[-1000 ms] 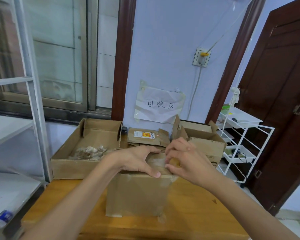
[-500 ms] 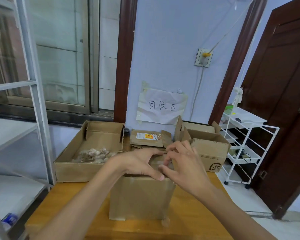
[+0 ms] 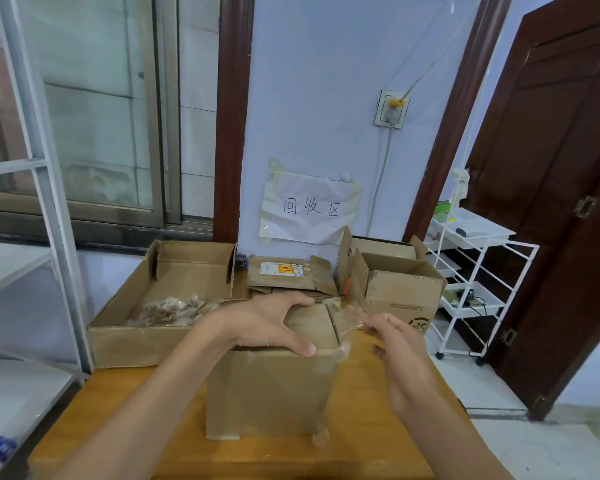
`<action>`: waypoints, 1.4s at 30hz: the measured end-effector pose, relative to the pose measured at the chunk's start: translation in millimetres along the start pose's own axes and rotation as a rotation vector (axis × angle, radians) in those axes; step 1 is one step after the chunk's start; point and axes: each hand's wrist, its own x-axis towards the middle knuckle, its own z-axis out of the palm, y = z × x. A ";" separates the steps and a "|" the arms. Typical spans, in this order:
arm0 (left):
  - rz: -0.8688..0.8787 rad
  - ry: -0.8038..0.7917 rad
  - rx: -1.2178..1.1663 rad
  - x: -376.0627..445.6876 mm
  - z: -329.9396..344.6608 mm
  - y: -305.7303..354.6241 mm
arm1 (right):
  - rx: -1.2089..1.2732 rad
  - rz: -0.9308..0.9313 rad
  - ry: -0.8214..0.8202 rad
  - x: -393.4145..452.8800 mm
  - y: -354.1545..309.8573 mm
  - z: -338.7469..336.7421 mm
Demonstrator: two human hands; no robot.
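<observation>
A closed cardboard box (image 3: 271, 389) stands in the middle of the wooden table (image 3: 368, 441). My left hand (image 3: 269, 325) lies on the box's top, thumb curled over the near edge and fingers over the far edge. A strip of clear tape (image 3: 343, 315) lifts off the top seam toward the right. My right hand (image 3: 400, 358) pinches the free end of that strip, just right of the box's top corner. The tape still clings along the box's right edge.
A wide shallow carton (image 3: 160, 306) holding crumpled tape scraps lies at the back left. Flattened cardboard (image 3: 288, 275) and an open box (image 3: 400, 294) sit behind. A white wire cart (image 3: 478, 271) and a dark door (image 3: 561, 188) are on the right, a white shelf frame (image 3: 42, 188) on the left.
My right hand has moved right, away from the box's top, peeling the clear tape up with it. My left hand stays on the box top.
</observation>
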 end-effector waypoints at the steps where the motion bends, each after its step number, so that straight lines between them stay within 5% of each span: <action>1: -0.002 0.011 0.012 -1.0 1.4 1.2 | 0.132 0.090 0.035 -3.2 7.3 1.7; 5: -0.018 0.052 0.053 -2.0 6.3 3.4 | 0.478 0.375 0.041 -11.5 25.4 14.9; 11: -0.041 0.124 0.160 -2.3 15.5 7.6 | 0.377 0.304 -0.154 -1.9 19.8 10.9; 18: -0.036 0.150 0.208 -9.2 19.1 12.3 | -0.676 0.016 -0.351 30.9 -30.3 26.4; 22: -0.039 0.146 0.211 -14.5 19.9 19.5 | -0.993 -0.082 -0.301 50.1 -44.0 35.1; 34: -0.026 0.130 0.254 -21.7 19.8 29.3 | -1.025 -0.112 -0.306 49.5 -45.1 49.7; 42: -0.036 0.100 0.232 -22.4 16.9 29.8 | -0.390 0.137 -0.178 38.9 -18.8 34.2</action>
